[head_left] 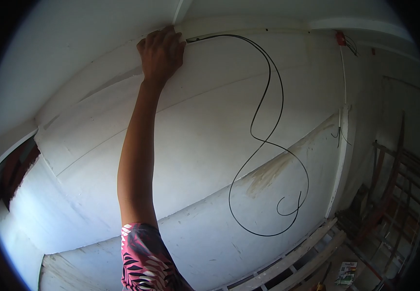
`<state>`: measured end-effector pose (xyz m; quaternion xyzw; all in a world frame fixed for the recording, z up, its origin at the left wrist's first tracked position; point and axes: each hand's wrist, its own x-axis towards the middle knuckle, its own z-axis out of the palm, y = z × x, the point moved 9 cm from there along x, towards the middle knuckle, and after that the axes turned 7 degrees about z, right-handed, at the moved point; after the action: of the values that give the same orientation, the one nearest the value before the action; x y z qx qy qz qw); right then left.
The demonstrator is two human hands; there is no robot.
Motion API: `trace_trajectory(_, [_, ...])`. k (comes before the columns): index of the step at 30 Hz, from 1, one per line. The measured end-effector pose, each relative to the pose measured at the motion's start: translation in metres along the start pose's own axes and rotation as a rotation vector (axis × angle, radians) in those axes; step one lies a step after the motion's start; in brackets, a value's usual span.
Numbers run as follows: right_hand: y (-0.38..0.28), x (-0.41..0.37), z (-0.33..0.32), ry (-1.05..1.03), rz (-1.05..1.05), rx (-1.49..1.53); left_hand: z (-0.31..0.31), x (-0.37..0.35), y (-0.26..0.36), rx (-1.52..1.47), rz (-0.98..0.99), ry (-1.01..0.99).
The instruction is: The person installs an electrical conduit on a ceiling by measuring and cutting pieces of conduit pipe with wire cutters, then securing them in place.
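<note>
My left hand [161, 54] is raised to the top of the wall, just under the ceiling. Its fingers are curled in against the wall, and what they hold is hidden behind them. Right beside the knuckles, black cable [282, 92] comes out of a narrow strip of trunking [191, 40]. From there the cable hangs down the wall in loose loops, with a curled free end low down. At the bottom edge a thin dark shaft [326, 272] sticks up from a small brownish patch, possibly fingertips of my right hand; too little shows to be sure.
The pale wall [210, 121] has panel seams and brown smears. A red box [340, 39] with loose wires sits high at the right, above a white vertical conduit [343, 77]. Wooden slats [287, 262], a printed packet [347, 272] and a metal frame [404, 203] are at lower right.
</note>
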<state>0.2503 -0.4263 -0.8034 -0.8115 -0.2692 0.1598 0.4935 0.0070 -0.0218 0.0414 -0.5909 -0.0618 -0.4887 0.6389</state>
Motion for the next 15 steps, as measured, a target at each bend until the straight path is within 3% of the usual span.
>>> trace_trajectory(2, [-0.024,-0.004,0.002,-0.129,0.340,0.407,0.003,-0.002,-0.002,-0.008,0.001,0.019])
trace_trajectory(3, [-0.040,-0.007,-0.001,-0.131,0.342,0.407,0.003,-0.002,-0.003,-0.008,0.002,0.017])
trace_trajectory(5, [-0.079,-0.010,-0.005,-0.202,0.144,0.823,0.004,-0.002,-0.002,-0.007,0.019,0.002])
trace_trajectory(11, [0.033,0.004,0.029,-0.247,0.278,0.404,0.000,-0.002,0.001,-0.049,0.002,-0.083])
trace_trajectory(15, [0.000,0.005,0.021,-0.151,0.115,0.355,0.001,-0.001,0.001,-0.048,-0.008,-0.092])
